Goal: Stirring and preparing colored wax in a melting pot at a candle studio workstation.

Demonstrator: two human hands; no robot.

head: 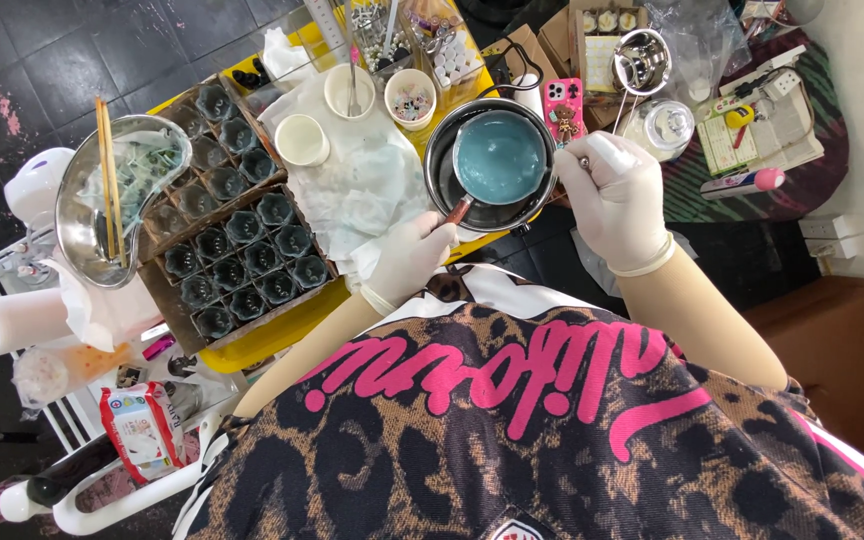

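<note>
My left hand (407,255), in a pale glove, is shut on the reddish handle of a small saucepan (500,157) that holds smooth blue-grey liquid. The saucepan sits inside a wider black pot (440,170) on the yellow table (272,335). My gloved right hand (617,195) is at the pot's right rim, fingers pinched on a small metal piece there; what that piece belongs to is hidden by the hand. Trays of several dark small cups (242,255) lie to the left of the pot.
A steel bowl (102,200) with chopsticks stands at far left beside a paper towel roll (2,322). White paper cups (302,140) and crumpled white paper lie behind the trays. A pink phone (564,110), a glass jar (664,125) and a metal strainer (642,60) sit at the back right.
</note>
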